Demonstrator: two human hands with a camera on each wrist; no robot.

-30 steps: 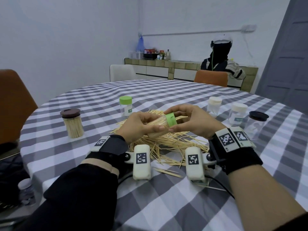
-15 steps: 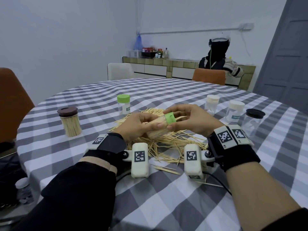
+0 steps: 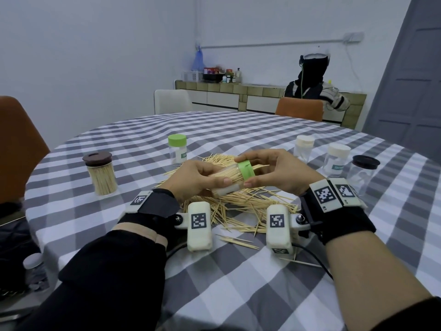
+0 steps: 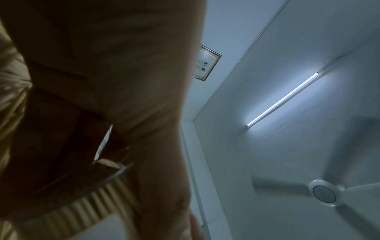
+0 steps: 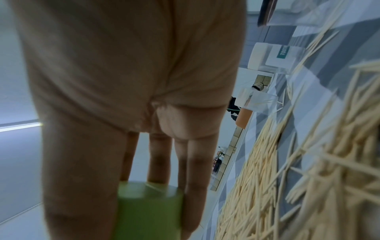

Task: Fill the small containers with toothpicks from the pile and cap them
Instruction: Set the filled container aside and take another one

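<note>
**Cap on filled container, both hands engaged**

Head view: My left hand (image 3: pixel 191 180) is wrapped around the body of the small clear container (image 3: pixel 224 181), which lies on its side above the toothpick pile (image 3: pixel 238 204) and is packed with toothpicks. My right hand (image 3: pixel 274 173) pinches the green cap (image 3: pixel 247 170) at the container's mouth, thumb below, fingers over the top. The pile spreads on the grey-and-white checked table (image 3: pixel 238 295). To the left stand a brown-lidded jar (image 3: pixel 101 174) full of toothpicks and a green-capped container (image 3: pixel 177 150); to the right, two white-capped containers (image 3: pixel 303 148) (image 3: pixel 336 160) and a black-lidded jar (image 3: pixel 362 174), apparently without toothpicks.

Left wrist view: Palm and curled fingers (image 4: pixel 98 81) fill the left of the frame, dark and blurred. Ribbed toothpicks show through the container wall (image 4: pixel 88 209) low in the frame. Beyond: a ceiling fan (image 4: pixel 324 193) and a tube light (image 4: pixel 283 99).

Right wrist view: Thumb and fingers (image 5: pixel 158 155) close on the green cap (image 5: pixel 148 211) at the bottom. The pile (image 5: pixel 287 162) and a white-capped container (image 5: pixel 271 56) appear at right.
</note>
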